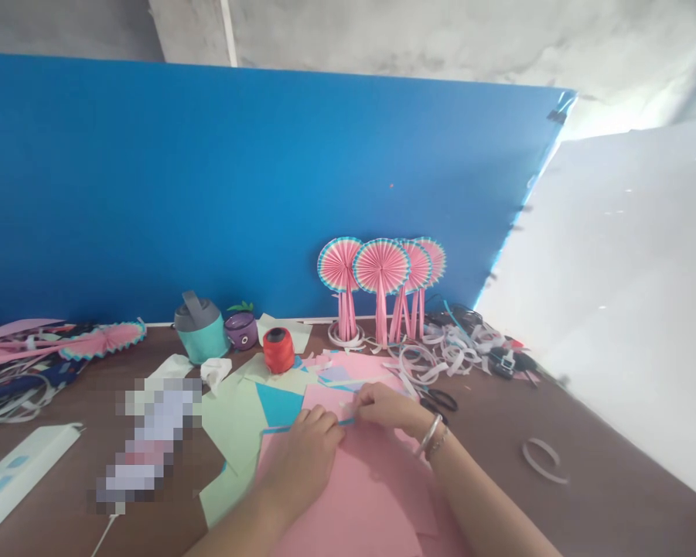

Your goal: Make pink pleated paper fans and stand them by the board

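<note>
Pink paper sheets (353, 495) lie on the brown table in front of me, with a thin blue strip along their far edge. My left hand (310, 452) rests on the pink paper, its fingers bent together; whether they hold anything is hidden. To its right, my right hand (383, 406) has its fingers pinched at the blue-edged border of a smaller pink piece (319, 397). What sits between those fingertips is too small to tell. Under and left of the pink paper are light green sheets (232, 425) and a blue piece (279, 404).
Round pink paper fans (381, 267) stand against the blue panel. Curled white strips (441, 352) and black scissors (442, 399) lie at the right. A red thread spool (279, 350), a purple pot (241, 330) and a teal container (202, 333) stand behind. A white ring (542, 460) lies far right.
</note>
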`<state>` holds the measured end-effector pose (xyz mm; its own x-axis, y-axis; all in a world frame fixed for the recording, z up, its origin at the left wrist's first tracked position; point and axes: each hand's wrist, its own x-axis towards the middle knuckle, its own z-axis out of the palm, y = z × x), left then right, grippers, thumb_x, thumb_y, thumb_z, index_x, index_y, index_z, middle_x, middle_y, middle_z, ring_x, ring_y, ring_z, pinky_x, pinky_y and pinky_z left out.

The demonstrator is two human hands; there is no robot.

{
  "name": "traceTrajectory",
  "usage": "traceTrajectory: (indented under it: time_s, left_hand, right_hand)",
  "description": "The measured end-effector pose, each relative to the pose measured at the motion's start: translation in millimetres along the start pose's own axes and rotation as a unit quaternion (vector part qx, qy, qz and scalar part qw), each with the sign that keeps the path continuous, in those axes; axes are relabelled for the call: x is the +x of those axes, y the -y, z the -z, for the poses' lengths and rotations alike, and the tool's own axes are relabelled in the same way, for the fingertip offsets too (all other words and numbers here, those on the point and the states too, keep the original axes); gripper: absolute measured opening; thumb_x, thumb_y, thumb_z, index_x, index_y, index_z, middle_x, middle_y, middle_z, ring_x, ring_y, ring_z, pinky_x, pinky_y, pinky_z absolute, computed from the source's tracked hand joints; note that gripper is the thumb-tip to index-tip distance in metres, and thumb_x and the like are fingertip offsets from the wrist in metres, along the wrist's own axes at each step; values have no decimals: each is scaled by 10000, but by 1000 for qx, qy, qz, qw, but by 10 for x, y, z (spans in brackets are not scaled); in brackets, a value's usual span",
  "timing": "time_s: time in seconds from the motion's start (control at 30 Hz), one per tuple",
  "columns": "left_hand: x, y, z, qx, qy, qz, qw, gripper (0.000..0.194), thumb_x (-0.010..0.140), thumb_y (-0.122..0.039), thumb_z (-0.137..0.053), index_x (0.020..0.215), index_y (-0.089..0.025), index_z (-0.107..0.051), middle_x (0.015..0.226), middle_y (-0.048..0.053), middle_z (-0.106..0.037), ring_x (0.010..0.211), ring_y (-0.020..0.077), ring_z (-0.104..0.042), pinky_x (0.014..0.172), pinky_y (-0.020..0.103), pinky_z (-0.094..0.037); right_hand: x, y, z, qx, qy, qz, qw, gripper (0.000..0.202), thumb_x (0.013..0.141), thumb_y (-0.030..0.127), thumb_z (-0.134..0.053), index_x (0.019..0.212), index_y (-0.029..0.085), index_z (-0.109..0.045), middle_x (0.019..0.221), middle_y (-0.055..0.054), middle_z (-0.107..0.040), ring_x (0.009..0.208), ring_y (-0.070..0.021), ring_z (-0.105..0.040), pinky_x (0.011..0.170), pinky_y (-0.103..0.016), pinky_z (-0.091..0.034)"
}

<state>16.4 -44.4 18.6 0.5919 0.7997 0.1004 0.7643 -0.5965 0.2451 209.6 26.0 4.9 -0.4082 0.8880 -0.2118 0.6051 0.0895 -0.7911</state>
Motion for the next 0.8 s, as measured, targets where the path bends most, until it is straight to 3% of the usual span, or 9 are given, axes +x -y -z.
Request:
traceTrajectory:
  time_s: [0.8]
  left_hand:
    - [-3, 15, -22, -8, -10, -6, 1000, 290, 882, -64, -406, 1003, -203, -630, 965, 53, -596, 950, 223, -472, 829, 384, -374]
  right_hand:
    - [13, 64, -23, -21, -17, -26, 999, 87, 561, 140, -505, 480, 163, -483, 478, 61, -391, 512, -85, -363, 461, -199, -273]
